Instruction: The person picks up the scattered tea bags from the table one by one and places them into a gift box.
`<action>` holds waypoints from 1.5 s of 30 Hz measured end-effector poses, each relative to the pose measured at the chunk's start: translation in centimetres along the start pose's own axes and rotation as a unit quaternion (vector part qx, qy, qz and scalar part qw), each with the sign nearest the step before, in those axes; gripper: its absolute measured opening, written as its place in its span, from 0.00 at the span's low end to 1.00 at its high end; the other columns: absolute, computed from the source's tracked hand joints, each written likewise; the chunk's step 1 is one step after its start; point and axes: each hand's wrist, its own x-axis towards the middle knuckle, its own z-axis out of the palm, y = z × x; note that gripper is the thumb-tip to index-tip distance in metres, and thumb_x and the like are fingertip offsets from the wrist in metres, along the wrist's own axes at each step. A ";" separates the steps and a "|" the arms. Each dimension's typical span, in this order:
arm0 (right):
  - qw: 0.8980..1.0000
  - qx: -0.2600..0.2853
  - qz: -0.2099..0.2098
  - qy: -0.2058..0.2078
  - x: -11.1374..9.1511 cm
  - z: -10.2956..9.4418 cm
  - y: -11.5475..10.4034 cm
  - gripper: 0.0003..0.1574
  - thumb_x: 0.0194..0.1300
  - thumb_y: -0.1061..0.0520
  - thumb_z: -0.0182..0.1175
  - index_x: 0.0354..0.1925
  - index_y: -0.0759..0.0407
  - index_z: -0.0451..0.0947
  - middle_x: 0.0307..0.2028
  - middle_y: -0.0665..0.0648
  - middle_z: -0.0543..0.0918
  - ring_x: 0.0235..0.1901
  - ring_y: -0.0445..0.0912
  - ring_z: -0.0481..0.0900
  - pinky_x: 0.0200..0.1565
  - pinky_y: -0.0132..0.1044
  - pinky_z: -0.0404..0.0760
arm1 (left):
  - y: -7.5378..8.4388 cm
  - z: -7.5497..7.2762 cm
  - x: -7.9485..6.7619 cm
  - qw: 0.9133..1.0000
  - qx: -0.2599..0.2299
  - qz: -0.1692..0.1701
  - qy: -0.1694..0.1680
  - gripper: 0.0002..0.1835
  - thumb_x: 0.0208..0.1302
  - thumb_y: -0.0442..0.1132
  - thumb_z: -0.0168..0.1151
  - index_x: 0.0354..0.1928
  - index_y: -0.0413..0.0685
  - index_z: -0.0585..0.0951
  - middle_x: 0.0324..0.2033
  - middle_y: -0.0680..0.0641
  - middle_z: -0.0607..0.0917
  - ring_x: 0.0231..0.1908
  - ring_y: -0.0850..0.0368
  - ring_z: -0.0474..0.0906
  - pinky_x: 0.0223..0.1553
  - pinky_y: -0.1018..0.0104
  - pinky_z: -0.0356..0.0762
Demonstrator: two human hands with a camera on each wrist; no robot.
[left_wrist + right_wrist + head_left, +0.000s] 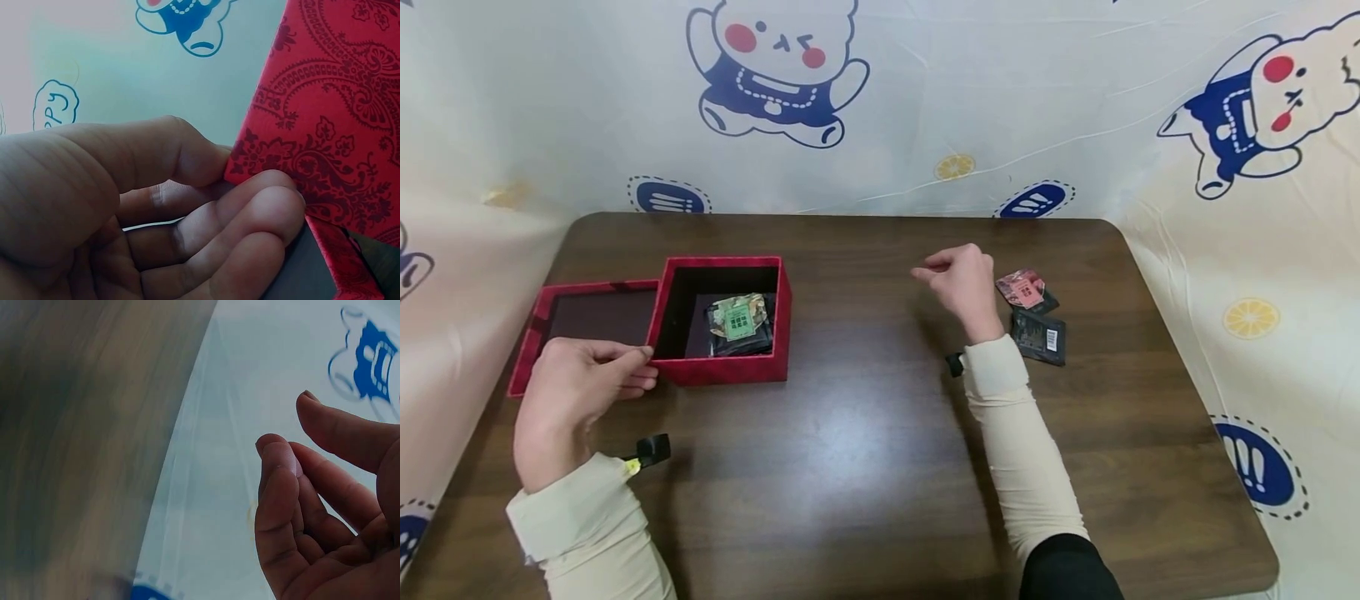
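A red box (727, 372) with a dark inside stands open at the left of the table. Inside it lies a dark sachet with a green label (740, 320). My left hand (580, 379) pinches the box's near left corner, where the patterned red wall (325, 112) shows close up in the left wrist view. My right hand (962, 283) hovers over the table, holding nothing, its fingers loosely bent and the thumb apart. Just to its right lie a sachet with a pink label (1022, 288) and a black sachet with a barcode (1038, 337).
The red box lid (598, 312), its dark inner side up, lies against the box's left side, partly behind my left hand. Brown wooden table (850, 467) spreads between the hands. A printed white sheet (910, 100) rises behind the table and along both sides.
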 end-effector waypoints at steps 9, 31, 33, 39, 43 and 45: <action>0.998 -0.016 0.050 0.024 -0.7 -3.2 4.6 0.16 0.59 0.49 0.75 0.39 0.60 0.90 0.34 0.59 0.89 0.38 0.52 0.84 0.39 0.47 0.77 | 0.0 0.0 0.1 1.000 0.008 -0.006 -0.004 0.23 0.74 0.43 0.60 0.57 0.27 0.80 0.35 0.37 0.89 0.31 0.53 0.89 0.31 0.74 0.83; 0.970 -0.039 0.220 0.091 -4.9 -12.1 15.5 0.28 0.62 0.42 0.71 0.46 0.65 0.88 0.45 0.66 0.87 0.51 0.59 0.75 0.45 0.47 0.70 | -0.1 -0.3 0.1 0.999 0.028 -0.022 -0.007 0.27 0.74 0.48 0.60 0.59 0.28 0.79 0.36 0.37 0.89 0.32 0.51 0.89 0.29 0.78 0.80; 0.973 -0.038 0.217 0.072 -5.1 -12.1 16.0 0.29 0.63 0.42 0.70 0.46 0.66 0.87 0.45 0.68 0.86 0.50 0.60 0.74 0.43 0.47 0.70 | -0.1 -0.4 0.1 0.999 0.032 -0.021 -0.007 0.27 0.74 0.48 0.60 0.59 0.28 0.79 0.36 0.37 0.89 0.32 0.52 0.89 0.28 0.79 0.79; 0.970 -0.035 0.240 -0.006 -5.2 -11.6 17.5 0.26 0.64 0.46 0.70 0.51 0.65 0.85 0.52 0.68 0.83 0.53 0.61 0.74 0.52 0.54 0.73 | 0.0 -0.2 0.3 1.000 0.018 -0.017 -0.013 0.26 0.75 0.46 0.59 0.59 0.27 0.78 0.36 0.36 0.89 0.31 0.54 0.89 0.29 0.77 0.81; 0.965 -0.037 0.254 -0.050 -5.1 -11.0 18.6 0.23 0.64 0.49 0.71 0.51 0.63 0.85 0.55 0.68 0.81 0.54 0.61 0.71 0.53 0.53 0.71 | -0.1 -0.1 0.3 1.000 0.014 -0.017 -0.013 0.25 0.75 0.45 0.59 0.59 0.27 0.78 0.36 0.36 0.89 0.30 0.54 0.89 0.29 0.76 0.81; 0.965 -0.041 0.255 -0.053 -5.1 -10.7 19.0 0.22 0.63 0.50 0.71 0.50 0.63 0.85 0.53 0.68 0.82 0.53 0.60 0.71 0.51 0.51 0.71 | -0.1 -0.1 0.4 1.000 0.014 -0.020 -0.013 0.26 0.74 0.46 0.59 0.60 0.27 0.78 0.36 0.36 0.89 0.30 0.54 0.89 0.29 0.76 0.81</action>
